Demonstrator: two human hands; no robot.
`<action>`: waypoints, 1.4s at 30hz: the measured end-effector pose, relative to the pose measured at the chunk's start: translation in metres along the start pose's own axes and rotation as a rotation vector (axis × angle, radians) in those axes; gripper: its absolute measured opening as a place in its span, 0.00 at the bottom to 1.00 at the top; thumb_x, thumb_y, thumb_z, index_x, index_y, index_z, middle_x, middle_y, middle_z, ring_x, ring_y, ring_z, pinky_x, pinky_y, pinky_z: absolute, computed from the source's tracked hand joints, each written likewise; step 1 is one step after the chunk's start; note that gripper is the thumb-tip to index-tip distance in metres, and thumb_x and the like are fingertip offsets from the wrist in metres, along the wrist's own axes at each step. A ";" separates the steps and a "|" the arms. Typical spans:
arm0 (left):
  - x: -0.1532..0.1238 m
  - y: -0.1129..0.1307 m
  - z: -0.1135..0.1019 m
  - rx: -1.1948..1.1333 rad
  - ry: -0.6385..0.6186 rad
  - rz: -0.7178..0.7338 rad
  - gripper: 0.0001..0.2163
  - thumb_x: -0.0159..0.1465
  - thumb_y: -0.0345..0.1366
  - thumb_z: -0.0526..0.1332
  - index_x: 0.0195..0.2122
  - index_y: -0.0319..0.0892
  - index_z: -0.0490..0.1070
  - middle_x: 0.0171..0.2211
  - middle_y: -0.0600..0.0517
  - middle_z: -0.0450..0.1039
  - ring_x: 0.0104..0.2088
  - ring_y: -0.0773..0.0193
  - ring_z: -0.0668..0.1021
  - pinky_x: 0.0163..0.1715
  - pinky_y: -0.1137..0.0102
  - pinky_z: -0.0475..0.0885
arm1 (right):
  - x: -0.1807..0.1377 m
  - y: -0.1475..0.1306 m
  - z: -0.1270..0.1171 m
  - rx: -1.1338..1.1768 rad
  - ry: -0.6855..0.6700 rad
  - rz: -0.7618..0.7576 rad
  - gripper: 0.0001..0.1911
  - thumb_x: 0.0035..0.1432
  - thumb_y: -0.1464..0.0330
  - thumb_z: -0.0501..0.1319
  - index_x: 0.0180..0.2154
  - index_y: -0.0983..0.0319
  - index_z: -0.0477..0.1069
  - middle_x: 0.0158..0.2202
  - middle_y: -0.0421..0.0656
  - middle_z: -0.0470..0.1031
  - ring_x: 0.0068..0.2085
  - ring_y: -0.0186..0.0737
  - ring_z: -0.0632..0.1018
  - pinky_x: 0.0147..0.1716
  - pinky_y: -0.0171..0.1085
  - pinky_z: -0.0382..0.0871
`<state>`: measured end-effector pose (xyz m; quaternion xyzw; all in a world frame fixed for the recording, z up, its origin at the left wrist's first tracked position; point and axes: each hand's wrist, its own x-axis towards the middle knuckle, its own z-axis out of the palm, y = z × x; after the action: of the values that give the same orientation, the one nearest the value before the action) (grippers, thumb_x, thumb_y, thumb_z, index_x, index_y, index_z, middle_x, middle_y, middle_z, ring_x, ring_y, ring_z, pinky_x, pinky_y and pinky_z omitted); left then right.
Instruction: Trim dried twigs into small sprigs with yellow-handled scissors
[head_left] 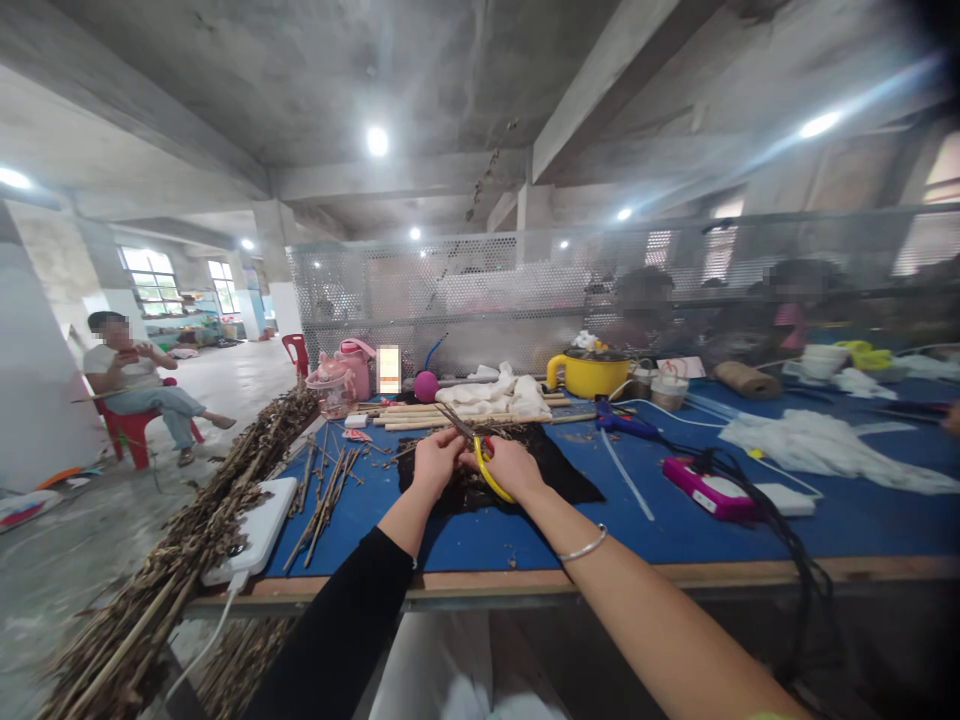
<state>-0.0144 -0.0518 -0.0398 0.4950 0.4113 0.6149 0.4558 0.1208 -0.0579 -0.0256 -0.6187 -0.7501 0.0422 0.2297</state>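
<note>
Right hand (513, 466) gripping scissors (481, 464), left hand (435, 460) alongside

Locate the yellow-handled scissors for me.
In the head view, the yellow-handled scissors are in the right hand, just below the picture's centre, over the black cloth and beside the left hand.

one head-worn camera looks forward and down across the near blue table (480, 545).

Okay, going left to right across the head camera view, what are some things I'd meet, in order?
Seated person, loose dried stalks, left hand, right hand holding yellow-handled scissors, yellow pot, magenta box, blurry yellow-green item.
</note>
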 end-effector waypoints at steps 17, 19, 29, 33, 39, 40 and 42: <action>0.003 -0.004 -0.004 0.203 0.105 0.069 0.06 0.48 0.32 0.63 0.26 0.36 0.74 0.23 0.48 0.75 0.24 0.65 0.75 0.24 0.74 0.68 | -0.002 -0.001 0.005 0.004 0.031 -0.038 0.32 0.44 0.44 0.55 0.41 0.63 0.63 0.41 0.51 0.71 0.43 0.48 0.73 0.37 0.38 0.62; 0.005 -0.006 -0.005 0.226 0.103 0.095 0.07 0.47 0.33 0.63 0.27 0.37 0.74 0.24 0.48 0.75 0.25 0.65 0.75 0.26 0.73 0.68 | -0.002 -0.001 0.005 0.013 0.021 -0.035 0.32 0.45 0.44 0.54 0.41 0.63 0.63 0.41 0.50 0.72 0.43 0.48 0.73 0.37 0.38 0.62; 0.000 0.000 0.002 -0.160 -0.036 -0.082 0.11 0.46 0.38 0.65 0.27 0.35 0.73 0.22 0.51 0.73 0.22 0.70 0.73 0.25 0.75 0.68 | -0.002 -0.003 0.000 0.084 -0.010 -0.017 0.29 0.48 0.45 0.53 0.42 0.62 0.63 0.39 0.49 0.73 0.42 0.47 0.74 0.35 0.36 0.62; -0.003 0.003 0.001 0.013 0.022 -0.009 0.09 0.47 0.37 0.64 0.25 0.36 0.73 0.21 0.50 0.73 0.21 0.69 0.72 0.22 0.76 0.66 | -0.001 -0.001 0.004 0.081 0.038 -0.049 0.31 0.45 0.45 0.54 0.41 0.62 0.62 0.40 0.49 0.72 0.43 0.48 0.73 0.35 0.37 0.62; 0.000 0.000 -0.001 0.192 0.043 0.122 0.09 0.49 0.37 0.61 0.27 0.37 0.75 0.22 0.51 0.74 0.23 0.67 0.73 0.25 0.75 0.66 | -0.001 -0.001 0.004 0.042 0.043 -0.030 0.31 0.45 0.44 0.54 0.41 0.63 0.62 0.40 0.50 0.72 0.42 0.48 0.73 0.36 0.37 0.62; 0.001 -0.001 -0.001 0.202 0.044 0.135 0.09 0.50 0.37 0.61 0.28 0.37 0.75 0.23 0.51 0.74 0.23 0.67 0.73 0.25 0.75 0.66 | -0.001 -0.001 0.003 0.033 0.035 -0.020 0.31 0.46 0.44 0.54 0.41 0.63 0.62 0.40 0.50 0.72 0.42 0.48 0.74 0.36 0.37 0.62; 0.003 -0.004 -0.003 0.227 0.050 0.157 0.10 0.50 0.37 0.61 0.29 0.38 0.76 0.24 0.50 0.75 0.24 0.66 0.73 0.26 0.74 0.66 | -0.002 -0.002 0.002 0.012 0.027 -0.002 0.31 0.46 0.44 0.53 0.41 0.62 0.63 0.39 0.50 0.73 0.41 0.48 0.74 0.37 0.38 0.62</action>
<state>-0.0172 -0.0480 -0.0430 0.5585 0.4495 0.6104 0.3367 0.1183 -0.0596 -0.0267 -0.6172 -0.7472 0.0381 0.2435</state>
